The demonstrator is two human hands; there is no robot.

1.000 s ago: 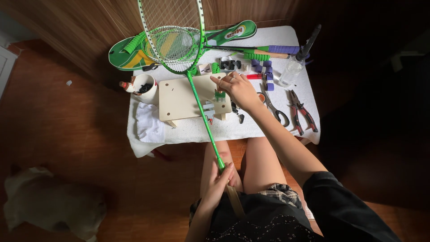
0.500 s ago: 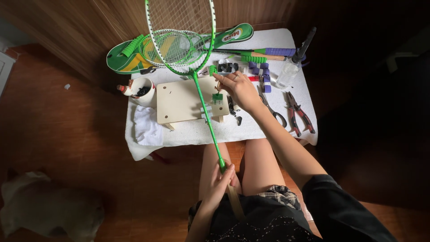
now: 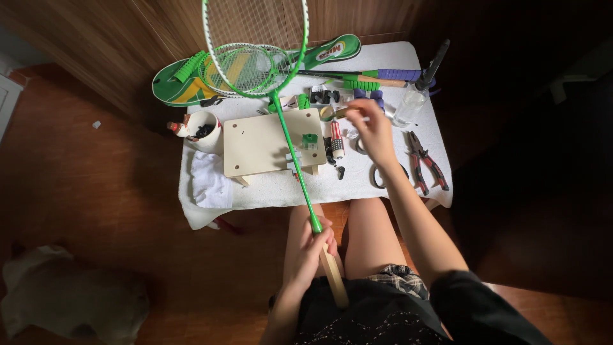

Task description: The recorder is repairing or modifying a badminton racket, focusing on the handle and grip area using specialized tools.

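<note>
While racket (image 3: 290, 144) held, pliers (image 3: 426, 163) nearby.

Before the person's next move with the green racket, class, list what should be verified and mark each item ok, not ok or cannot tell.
1. Left hand grips the green racket at its bare wooden handle: ok.
2. Racket shaft lies across the wooden board: ok.
3. Right hand is over the small parts on the table, away from the shaft: ok.
4. What the right fingers pinch: cannot tell.
5. Pliers lie beside the right forearm, within easy reach: ok.
</note>
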